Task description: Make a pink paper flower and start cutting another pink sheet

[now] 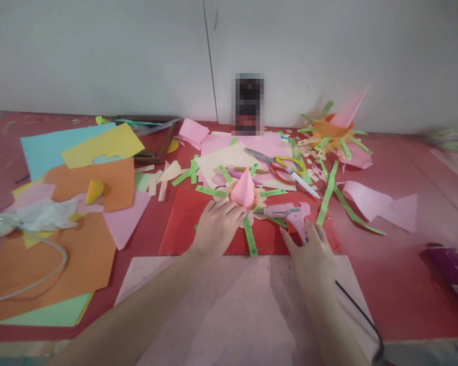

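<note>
A pink paper cone [243, 190] stands point up at the middle of a paper craft with green strips [250, 239] radiating outward. My left hand [218, 223] is closed at the cone's near left base, its fingertips partly hidden. In my right hand [313, 254] is a pink glue gun [286, 211], its nozzle pointing left at the cone's lower right side, close to my left fingertips. I cannot tell whether the nozzle touches the paper. Under the craft lies a shiny red sheet [179, 231].
Scissors [269, 157] and a white pen [303, 184] lie behind the craft. Another orange and pink paper craft [332, 127] stands at the back right. Coloured sheets [87, 249] and a white cable [63, 254] cover the left. A purple power strip [450, 269] sits far right.
</note>
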### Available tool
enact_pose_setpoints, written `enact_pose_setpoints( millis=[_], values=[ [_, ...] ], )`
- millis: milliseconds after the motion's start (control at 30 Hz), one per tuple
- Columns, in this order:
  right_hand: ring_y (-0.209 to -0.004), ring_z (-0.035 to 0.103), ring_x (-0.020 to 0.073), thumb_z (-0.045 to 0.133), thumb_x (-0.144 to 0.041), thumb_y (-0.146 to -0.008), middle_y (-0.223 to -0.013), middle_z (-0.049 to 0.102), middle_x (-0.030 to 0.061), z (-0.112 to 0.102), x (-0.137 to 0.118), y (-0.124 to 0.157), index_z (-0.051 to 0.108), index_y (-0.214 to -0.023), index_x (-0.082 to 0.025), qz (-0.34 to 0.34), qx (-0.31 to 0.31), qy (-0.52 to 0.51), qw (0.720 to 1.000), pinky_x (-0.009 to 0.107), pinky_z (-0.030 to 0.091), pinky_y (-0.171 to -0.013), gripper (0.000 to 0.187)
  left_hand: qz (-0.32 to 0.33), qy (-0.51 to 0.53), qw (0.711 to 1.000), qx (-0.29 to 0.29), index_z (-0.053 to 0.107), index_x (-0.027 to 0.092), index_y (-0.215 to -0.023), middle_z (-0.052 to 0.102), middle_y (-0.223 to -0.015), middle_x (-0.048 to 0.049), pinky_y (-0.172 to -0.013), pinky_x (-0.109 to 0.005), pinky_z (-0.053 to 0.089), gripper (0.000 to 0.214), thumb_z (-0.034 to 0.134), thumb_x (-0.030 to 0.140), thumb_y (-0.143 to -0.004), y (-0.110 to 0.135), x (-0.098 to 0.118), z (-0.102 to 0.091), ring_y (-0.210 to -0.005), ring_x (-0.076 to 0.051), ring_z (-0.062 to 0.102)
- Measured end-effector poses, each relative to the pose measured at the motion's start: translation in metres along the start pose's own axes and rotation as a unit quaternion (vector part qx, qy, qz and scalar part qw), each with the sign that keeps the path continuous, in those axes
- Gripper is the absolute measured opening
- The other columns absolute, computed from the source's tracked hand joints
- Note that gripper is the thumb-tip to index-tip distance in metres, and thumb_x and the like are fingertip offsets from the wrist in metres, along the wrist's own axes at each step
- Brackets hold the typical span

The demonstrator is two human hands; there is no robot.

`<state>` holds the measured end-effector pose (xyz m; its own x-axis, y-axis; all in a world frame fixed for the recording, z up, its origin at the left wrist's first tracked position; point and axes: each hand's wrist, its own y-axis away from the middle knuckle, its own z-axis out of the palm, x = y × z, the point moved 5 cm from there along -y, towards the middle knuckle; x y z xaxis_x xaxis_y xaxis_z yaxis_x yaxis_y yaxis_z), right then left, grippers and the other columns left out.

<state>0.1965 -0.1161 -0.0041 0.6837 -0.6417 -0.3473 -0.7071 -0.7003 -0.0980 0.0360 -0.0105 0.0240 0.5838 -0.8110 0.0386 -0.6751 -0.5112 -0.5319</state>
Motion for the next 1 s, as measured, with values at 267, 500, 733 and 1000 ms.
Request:
enact_pose_setpoints(
  millis=[267,500,733,1000],
  values=[
    [-0.077,0.058,0.0213,0.045,-0.058,-0.074,-0.110,0.057,0.0079,0.003,0.003,0.000,0.051,-0.113,-0.020,0.006,-0.004,-0.004,1.000,0.027,0.036,-0.050,0.055,-0.015,0.004,0.998,0.053,0.061,0.019,-0.078,0.066,-0.076,0.0004,-0.060,-0.029,0.038,0.005,0.057,0.022,-0.079,-0.003,-0.003,-0.015,-0.070,-0.014,0.057],
    [-0.082,0.056,0.0225,0.046,-0.061,-0.071,-0.107,0.057,0.0079,0.005,0.009,-0.002,0.052,-0.112,-0.020,0.026,-0.003,-0.068,0.997,0.028,0.038,-0.055,0.057,-0.132,0.116,0.977,0.122,0.060,0.022,-0.088,0.065,-0.086,-0.0011,-0.071,-0.029,0.045,0.009,0.056,0.021,-0.080,-0.020,-0.030,-0.042,-0.078,-0.014,0.058],
    [-0.063,0.047,0.0156,0.056,-0.060,-0.066,-0.076,0.053,0.0015,-0.008,0.020,-0.004,0.056,-0.097,-0.018,0.079,0.052,-0.183,0.979,0.027,0.036,-0.058,0.052,-0.186,0.167,0.961,0.115,0.060,0.022,-0.092,0.064,-0.092,-0.0012,-0.073,-0.028,0.046,0.014,0.059,0.024,-0.078,-0.048,-0.036,-0.050,-0.082,-0.014,0.057],
    [-0.058,0.039,0.0125,0.059,-0.055,-0.065,-0.066,0.045,-0.0020,-0.018,0.019,-0.004,0.055,-0.082,-0.018,0.100,0.081,-0.229,0.965,0.026,0.034,-0.056,0.041,-0.149,0.189,0.964,0.114,0.061,0.020,-0.078,0.065,-0.080,0.0010,-0.071,-0.028,0.045,0.003,0.059,0.021,-0.077,-0.058,-0.027,-0.036,-0.073,-0.012,0.057]
  ],
)
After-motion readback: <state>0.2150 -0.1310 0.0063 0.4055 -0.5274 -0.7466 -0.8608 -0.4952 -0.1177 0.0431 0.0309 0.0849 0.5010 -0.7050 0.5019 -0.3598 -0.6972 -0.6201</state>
